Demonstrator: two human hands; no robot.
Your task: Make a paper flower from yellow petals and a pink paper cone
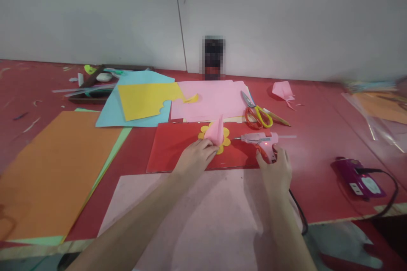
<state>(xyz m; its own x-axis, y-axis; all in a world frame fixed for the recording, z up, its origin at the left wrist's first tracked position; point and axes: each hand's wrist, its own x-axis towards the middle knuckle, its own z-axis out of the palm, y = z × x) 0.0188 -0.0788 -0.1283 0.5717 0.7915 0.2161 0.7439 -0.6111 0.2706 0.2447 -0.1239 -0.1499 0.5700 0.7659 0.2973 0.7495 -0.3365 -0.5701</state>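
My left hand [194,156] pinches a folded pink paper piece [215,132] and holds it against a yellow paper flower [226,139] that lies on a red sheet [171,148]. To the right, my right hand [275,169] grips the handle of a pink glue gun [261,140]. The gun lies on its side on the red sheet, its nozzle pointing left toward the flower, and a black cord runs back from it past my wrist.
Orange-and-yellow scissors [257,114] and a pencil [277,117] lie behind the gun. Pink [213,97], yellow [143,98], blue, orange [54,169] and pale pink [203,220] sheets cover the red table. A purple power strip [358,178] sits at the right; a tray [92,84] of scraps at the back left.
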